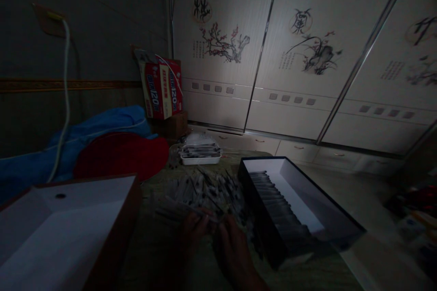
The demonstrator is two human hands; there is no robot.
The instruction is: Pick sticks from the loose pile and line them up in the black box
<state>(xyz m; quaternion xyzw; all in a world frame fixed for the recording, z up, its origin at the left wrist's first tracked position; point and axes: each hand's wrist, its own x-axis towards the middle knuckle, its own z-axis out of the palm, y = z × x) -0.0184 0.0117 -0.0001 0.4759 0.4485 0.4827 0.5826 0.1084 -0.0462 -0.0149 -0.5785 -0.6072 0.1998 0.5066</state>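
Observation:
In the dim head view, my left hand (195, 228) and my right hand (232, 244) are close together at the table's near middle. The fingers of both are closed around a slim, pale, pen-like stick (212, 219), mostly hidden by them. Just beyond lies a loose pile of slim pen-like sticks (205, 191), some dark and some clear. To the right stands an open dark box (307, 191) with white inside; a row of similar sticks (278, 204) lies side by side along its left part. It is too dark to tell their exact kind.
A small white tray (200, 161) of similar sticks stands behind the pile. At the left are an open brown box (116, 232) with a white inside, a red cloth (121, 154) and a blue cloth (102, 122). A white cable (67, 82) hangs from the wall socket.

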